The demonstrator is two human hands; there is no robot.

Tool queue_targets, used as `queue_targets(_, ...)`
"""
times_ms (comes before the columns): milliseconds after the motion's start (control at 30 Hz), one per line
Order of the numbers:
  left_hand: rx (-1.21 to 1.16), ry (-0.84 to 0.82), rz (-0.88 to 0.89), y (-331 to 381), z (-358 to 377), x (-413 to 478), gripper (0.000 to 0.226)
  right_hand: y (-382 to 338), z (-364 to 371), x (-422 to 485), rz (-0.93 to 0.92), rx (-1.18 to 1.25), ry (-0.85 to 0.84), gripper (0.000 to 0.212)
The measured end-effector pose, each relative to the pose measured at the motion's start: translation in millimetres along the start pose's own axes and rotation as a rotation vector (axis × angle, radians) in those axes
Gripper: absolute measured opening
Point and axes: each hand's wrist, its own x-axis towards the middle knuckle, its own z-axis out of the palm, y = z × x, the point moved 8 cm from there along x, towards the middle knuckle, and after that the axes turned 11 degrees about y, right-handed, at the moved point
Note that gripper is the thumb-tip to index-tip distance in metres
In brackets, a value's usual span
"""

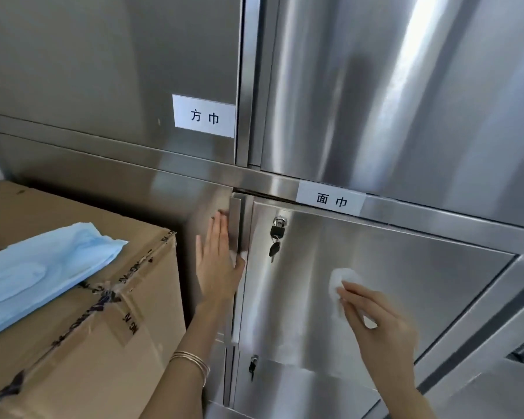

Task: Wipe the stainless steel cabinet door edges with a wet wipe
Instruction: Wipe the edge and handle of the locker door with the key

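My right hand [384,325] grips one wadded wet wipe [341,282], pressed on the cabinet door [406,282] face. Then my left hand [217,267], fingers straight, flattens a second white scrap [233,255] against the door's left edge [239,225], which runs straight up. Two labels further back: upper label [204,116], lower label [330,201].

The lower cabinet door [390,267] at four o'clock is brushed steel, satiny, with a fine grain and soft bright streaks. The tall door [406,86] at one o'clock is the same metal but glossier, throwing long shiny bands. The wipe [342,279] is white, soft and crumpled. The padlock [276,230] near centre has a dull black body and a bright metal shackle. The label [204,116] at eleven o'clock looks like flat white paper. At eight o'clock the box [82,343] is matt brown cardboard, creased, crossed by shiny tape [103,294]; the pale blue pack [40,267] on it is smooth film. The thin bangles [194,362] at six o'clock are polished metal.
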Motion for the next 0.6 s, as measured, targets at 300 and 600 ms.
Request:
queue_targets(300, -0.011, 0.091, 0.015, 4.0, -80.4, -75.6, 0.076, -14.1, -25.9, -48.4, -0.116, 0.217, -0.146, 0.028)
queue_targets(600, -0.012, 0.044, 0.082, 18.8, -138.3, -136.4, 0.068, -54.7, -49.8, -89.1, -0.245, 0.334, -0.115, 0.016)
